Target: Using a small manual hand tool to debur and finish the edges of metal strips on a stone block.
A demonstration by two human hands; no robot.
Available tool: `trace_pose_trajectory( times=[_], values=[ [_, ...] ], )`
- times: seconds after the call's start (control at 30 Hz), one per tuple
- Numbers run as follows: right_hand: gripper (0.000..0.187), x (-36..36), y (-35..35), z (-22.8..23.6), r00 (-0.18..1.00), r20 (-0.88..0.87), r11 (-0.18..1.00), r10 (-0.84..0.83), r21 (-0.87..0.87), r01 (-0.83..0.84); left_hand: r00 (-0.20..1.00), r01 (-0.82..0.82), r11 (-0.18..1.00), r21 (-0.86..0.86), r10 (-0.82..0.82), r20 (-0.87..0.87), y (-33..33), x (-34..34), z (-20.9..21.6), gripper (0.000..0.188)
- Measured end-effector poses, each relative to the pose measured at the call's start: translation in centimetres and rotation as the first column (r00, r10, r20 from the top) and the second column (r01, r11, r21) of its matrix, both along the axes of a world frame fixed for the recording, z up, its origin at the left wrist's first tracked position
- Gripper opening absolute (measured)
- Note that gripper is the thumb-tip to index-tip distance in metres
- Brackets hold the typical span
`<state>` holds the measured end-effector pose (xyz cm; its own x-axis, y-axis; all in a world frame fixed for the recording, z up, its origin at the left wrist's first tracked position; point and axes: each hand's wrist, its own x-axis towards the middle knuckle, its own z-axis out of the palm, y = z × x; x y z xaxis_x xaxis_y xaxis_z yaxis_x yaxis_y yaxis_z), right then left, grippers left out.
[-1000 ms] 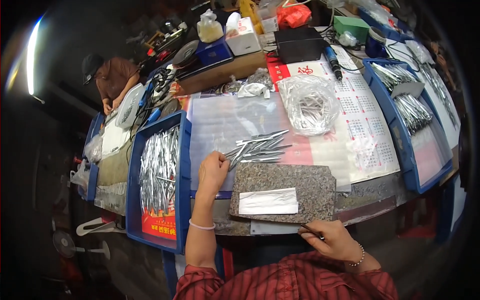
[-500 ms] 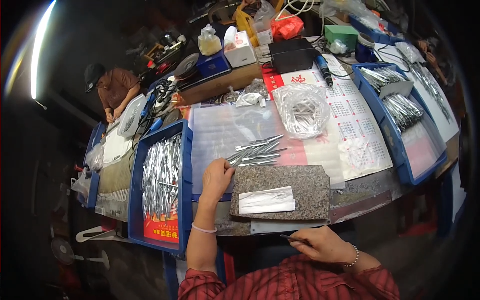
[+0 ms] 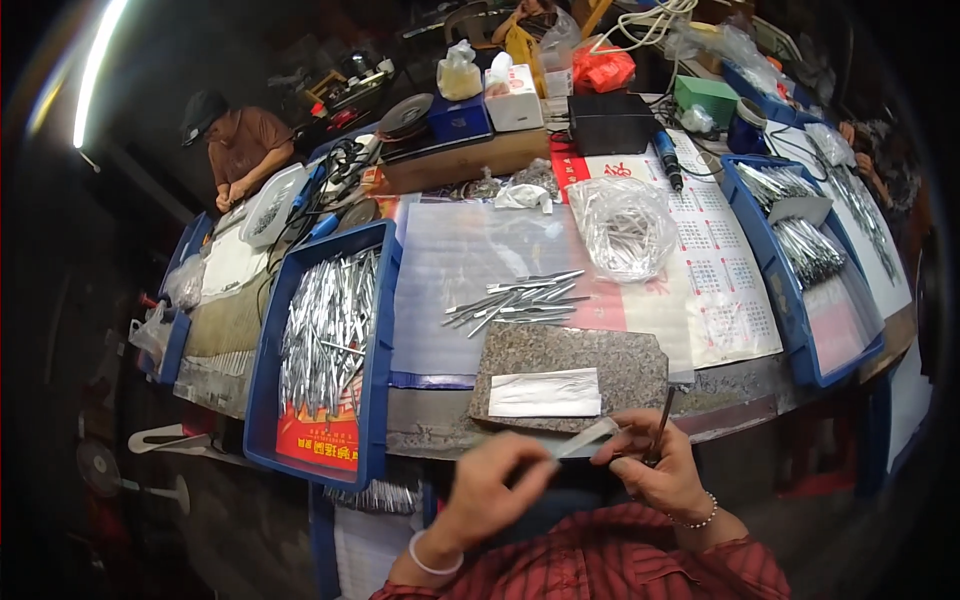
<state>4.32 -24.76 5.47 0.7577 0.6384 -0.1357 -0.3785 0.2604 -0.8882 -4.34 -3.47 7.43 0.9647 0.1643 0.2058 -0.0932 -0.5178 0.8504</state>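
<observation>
In front of my body, just off the near edge of the table, a pale, flat strip (image 3: 585,439) spans the gap between my hands. My left hand (image 3: 497,487), with curled fingers, pinches its near end. The other end touches the fingers of my right hand (image 3: 655,470). That hand is also closed around a thin, dark tool (image 3: 664,422) standing nearly upright; its exact kind is unclear. Beyond my hands lies a speckled stone slab (image 3: 570,350) with a folded white paper (image 3: 544,393) on it. Behind the slab is a loose pile of slim metal tweezer-like pieces (image 3: 520,300).
A blue tray (image 3: 385,400) of metal pieces stands at left, another blue tray (image 3: 800,330) at right. A clear plastic bag (image 3: 622,230) and a blue handheld power tool (image 3: 667,155) rest farther back. At the far left a person (image 3: 245,150) sits working.
My left hand has drawn back from the metal pile toward my body, now with the pale strip. My right hand has risen slightly, and its dark tool has turned from flat to upright.
</observation>
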Motion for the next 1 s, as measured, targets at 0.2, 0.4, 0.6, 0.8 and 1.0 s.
trace_pose_trajectory(
  times=[0.2, 0.4, 0.6, 0.8, 1.0],
  values=[
    [0.015, 0.5, 0.0, -1.0, 0.993, 0.069, 0.988, 0.094, -0.127, -0.085, 0.983, 0.172, 0.969, -0.176, -0.155, 0.103, -1.9, -1.4, -0.7, 0.022],
    [0.013, 1.1, 0.6, 0.4, 0.944, -0.120, 0.928, 0.307, -0.180, -0.325, 0.910, 0.374, 0.912, -0.169, -0.325, 0.258, -0.8, -1.8, -1.5, 0.033],
    [0.017, 8.3, 1.2, 1.1, 0.687, 0.686, 0.871, 0.239, -0.464, 0.160, 0.955, 0.118, 0.923, -0.368, -0.004, 0.295, -1.4, -2.7, -1.7, 0.016],
    [0.015, 22.7, 4.6, -1.6, 0.385, 0.875, 0.668, 0.293, -0.475, 0.573, 0.951, 0.124, 0.906, -0.404, 0.008, 0.309, -0.5, -2.6, -1.6, 0.008],
    [0.014, 27.1, 8.4, -5.7, 0.257, 0.799, 0.425, 0.544, -0.526, 0.736, 0.978, 0.030, 0.899, -0.437, 0.064, 0.199, 0.3, -3.6, -2.6, 0.007]
  ],
)
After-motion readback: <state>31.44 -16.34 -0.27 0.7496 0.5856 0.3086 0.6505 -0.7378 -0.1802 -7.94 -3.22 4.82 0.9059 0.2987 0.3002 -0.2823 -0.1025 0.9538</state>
